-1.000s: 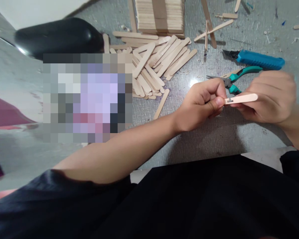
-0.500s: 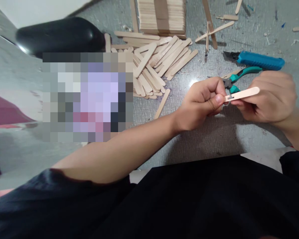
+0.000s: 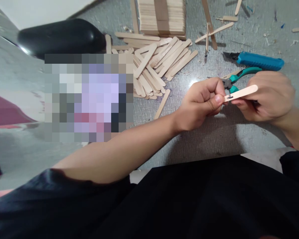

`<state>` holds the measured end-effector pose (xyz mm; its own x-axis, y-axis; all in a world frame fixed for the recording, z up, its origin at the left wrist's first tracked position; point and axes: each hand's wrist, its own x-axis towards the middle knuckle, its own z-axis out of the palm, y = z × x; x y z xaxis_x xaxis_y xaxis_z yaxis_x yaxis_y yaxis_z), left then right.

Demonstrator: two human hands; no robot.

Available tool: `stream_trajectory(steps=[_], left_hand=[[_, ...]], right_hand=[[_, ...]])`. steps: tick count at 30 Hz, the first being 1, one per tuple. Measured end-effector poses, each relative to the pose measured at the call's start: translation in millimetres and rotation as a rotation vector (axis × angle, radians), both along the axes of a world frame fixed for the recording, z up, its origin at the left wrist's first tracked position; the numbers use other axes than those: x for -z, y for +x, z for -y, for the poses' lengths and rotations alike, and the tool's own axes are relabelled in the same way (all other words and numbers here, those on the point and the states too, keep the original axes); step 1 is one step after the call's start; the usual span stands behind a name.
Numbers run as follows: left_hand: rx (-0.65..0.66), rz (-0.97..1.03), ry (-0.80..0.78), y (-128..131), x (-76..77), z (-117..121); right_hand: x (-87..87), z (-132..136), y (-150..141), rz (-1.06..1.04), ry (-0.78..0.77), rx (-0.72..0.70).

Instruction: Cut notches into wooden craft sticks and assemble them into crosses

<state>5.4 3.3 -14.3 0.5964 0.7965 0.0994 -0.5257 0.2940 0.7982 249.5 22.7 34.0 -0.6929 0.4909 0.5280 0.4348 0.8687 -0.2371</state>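
A wooden craft stick [image 3: 244, 93] is pinched at its left end between the thumb and fingers of my left hand [image 3: 205, 99]. A small dark slot with a bit of metal shows in the stick, close to my left thumb. My right hand [image 3: 270, 96] is closed at the stick's underside, its fingertips near the slot; what else it may hold is hidden. Just behind both hands lie pliers [image 3: 248, 71] with green handles, partly covered by my right hand. A blue utility knife [image 3: 260, 61] rests beyond them, its blade pointing left.
A heap of loose craft sticks [image 3: 149, 66] lies left of my hands, with a banded bundle of sticks [image 3: 149, 16] behind it. Several sticks and scraps [image 3: 229, 18] are scattered at the back right. A black rounded object [image 3: 62, 36] stands at the left, beside a blurred-out patch.
The stick's free right end has shifted slightly left and up. Both hands keep nearly the same place and grip.
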Motion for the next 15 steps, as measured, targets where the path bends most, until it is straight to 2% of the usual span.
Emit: stream_trajectory(steps=[4, 8, 11, 13, 15], left_hand=[[0.003, 0.007, 0.016, -0.5, 1.6, -0.3], [0.004, 0.003, 0.009, -1.4, 0.7, -0.6], [-0.001, -0.019, -0.002, -1.5, -0.3, -0.5], [-0.010, -0.025, -0.008, -1.0, 0.0, -0.3], [-0.014, -0.023, -0.003, -0.3, 1.1, -0.4]], right_hand=[[2.3, 1.8, -2.7, 0.031, 0.034, 0.021], [4.0, 3.0, -7.1, -0.047, 0.206, 0.029], [4.9, 1.5, -6.9, -0.021, 0.284, 0.026], [4.8, -0.2, -5.2, 0.005, 0.255, 0.046], [3.4, -2.0, -3.4, -0.006, 0.181, 0.010]])
